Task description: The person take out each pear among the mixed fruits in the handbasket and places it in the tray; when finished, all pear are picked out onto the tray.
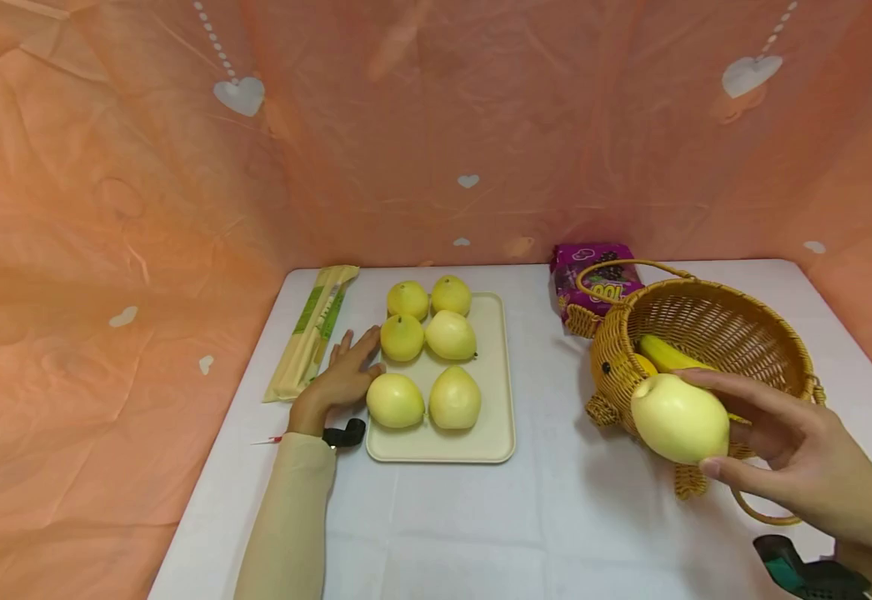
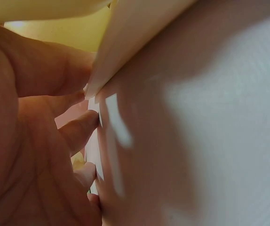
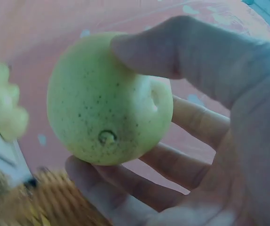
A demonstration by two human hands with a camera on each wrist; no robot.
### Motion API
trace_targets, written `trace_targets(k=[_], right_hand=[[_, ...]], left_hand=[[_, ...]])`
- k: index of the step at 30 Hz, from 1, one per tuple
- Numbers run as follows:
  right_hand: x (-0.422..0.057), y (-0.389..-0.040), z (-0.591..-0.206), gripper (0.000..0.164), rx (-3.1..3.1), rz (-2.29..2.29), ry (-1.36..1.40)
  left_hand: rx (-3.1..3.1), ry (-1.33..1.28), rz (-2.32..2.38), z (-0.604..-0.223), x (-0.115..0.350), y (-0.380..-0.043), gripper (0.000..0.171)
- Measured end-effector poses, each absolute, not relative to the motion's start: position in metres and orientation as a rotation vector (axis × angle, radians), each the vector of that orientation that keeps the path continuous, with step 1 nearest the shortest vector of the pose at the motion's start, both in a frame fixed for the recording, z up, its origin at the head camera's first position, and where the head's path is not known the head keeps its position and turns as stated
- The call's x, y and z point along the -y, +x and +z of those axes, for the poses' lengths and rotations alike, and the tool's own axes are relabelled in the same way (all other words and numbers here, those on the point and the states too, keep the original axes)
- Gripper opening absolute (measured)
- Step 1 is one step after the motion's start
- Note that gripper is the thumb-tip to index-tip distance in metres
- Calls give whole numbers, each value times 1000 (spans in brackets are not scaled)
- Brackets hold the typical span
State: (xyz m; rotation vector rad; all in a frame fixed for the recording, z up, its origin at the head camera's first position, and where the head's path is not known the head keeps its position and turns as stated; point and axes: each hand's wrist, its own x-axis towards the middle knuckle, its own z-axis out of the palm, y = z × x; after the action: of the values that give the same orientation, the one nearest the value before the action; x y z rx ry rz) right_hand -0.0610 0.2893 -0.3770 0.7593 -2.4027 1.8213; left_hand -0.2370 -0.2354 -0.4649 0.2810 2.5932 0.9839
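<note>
A pale yellow-green pear is pinched between the thumb and fingers of my right hand, in front of and partly over the wicker basket. The right wrist view shows dark specks on the pear. Inside the basket lie a banana and a round orange fruit, partly hidden. My left hand rests at the left edge of the cream tray, fingers extended beside its rim. Several yellow pears lie on this tray in pairs.
Left of the tray lies a long pack with a green label, close to my left fingers. A purple bag with a grape picture stands behind the basket's handle. An orange cloth with hearts hangs behind the white table.
</note>
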Motion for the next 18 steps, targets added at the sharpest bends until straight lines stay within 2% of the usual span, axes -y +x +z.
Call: trace_targets(k=[6,13,18], right_hand=[[-259,-64,-383,83,2427,1982,748],[-230,-86,-394,82,2208,2055,1067],[-212,-95,-399,81,2205,2019,1123]], left_hand=[[-2594,283,978,-466,234,-238,72],[-2588,272,982,-466,235,-239,72],[-2584,278,984,-465,234,-238,72]])
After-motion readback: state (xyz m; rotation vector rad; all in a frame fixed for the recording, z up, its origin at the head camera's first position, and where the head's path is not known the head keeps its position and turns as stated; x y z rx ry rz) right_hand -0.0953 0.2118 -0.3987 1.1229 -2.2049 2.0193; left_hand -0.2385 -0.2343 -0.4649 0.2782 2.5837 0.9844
